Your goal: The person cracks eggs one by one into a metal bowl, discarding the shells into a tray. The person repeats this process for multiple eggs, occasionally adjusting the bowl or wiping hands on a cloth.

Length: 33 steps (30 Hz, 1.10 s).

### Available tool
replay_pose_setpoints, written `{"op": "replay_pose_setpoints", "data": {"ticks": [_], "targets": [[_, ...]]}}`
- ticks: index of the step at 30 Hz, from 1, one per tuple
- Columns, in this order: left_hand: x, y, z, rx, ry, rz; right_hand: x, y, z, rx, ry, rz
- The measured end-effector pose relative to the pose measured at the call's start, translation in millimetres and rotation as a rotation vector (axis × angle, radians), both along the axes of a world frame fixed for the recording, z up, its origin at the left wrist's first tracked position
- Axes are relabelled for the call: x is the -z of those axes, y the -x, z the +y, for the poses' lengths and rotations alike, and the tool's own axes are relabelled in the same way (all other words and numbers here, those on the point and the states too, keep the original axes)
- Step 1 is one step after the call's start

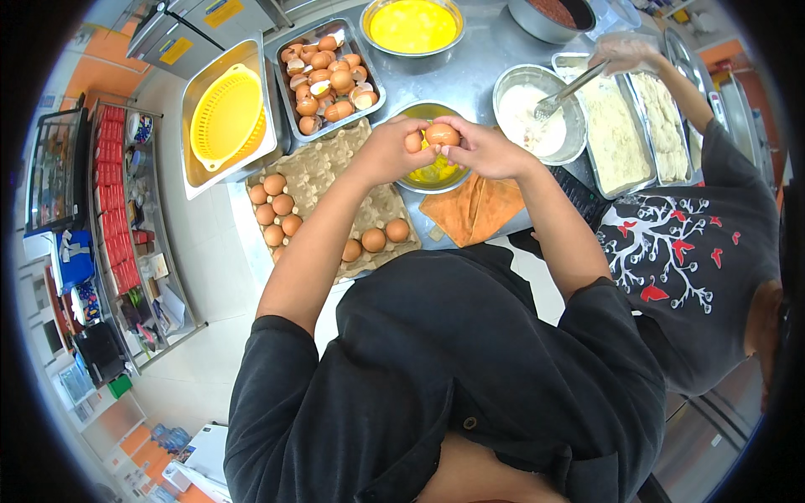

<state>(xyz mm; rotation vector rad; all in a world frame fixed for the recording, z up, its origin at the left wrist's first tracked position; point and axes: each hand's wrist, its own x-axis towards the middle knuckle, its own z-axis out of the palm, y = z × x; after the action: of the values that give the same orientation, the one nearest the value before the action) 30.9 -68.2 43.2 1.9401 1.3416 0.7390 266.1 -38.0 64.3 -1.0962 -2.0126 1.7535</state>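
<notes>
Over a metal bowl (427,183) with raw egg in it, both hands meet at a brown egg. My right hand (487,149) has its fingers around the larger piece of eggshell (443,135). A smaller brown shell piece (413,142) is between the fingers of my left hand (393,149). Whether the two pieces are fully apart I cannot tell. Below my left forearm lies a cardboard egg tray (327,170) with several whole brown eggs (373,240). Behind it a metal tray (283,94) holds many broken shells (319,75).
A bowl of yolks (412,28) stands at the back, a steel pan with a yellow basket (227,116) at left. An orange cloth (475,210) lies near the table edge. At right, a co-worker's gloved hand (622,53) holds a whisk (569,88) over a bowl of white mixture (531,119).
</notes>
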Motion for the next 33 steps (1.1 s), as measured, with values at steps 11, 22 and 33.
{"op": "replay_pose_setpoints", "data": {"ticks": [11, 22, 33], "targets": [[9.5, -8.3, 9.1, -0.098, -0.252, 0.085, 20.9, 14.8, 9.2, -0.011, -0.543, -0.131], [-7.7, 12.1, 18.3, -0.054, -0.071, -0.058, -24.6, 15.7, 3.8, -0.103, -0.618, -0.233], [23.5, 83.0, -49.4, -0.476, 0.574, -0.784, 35.9, 85.2, 47.0, 0.145, 0.088, 0.201]]}}
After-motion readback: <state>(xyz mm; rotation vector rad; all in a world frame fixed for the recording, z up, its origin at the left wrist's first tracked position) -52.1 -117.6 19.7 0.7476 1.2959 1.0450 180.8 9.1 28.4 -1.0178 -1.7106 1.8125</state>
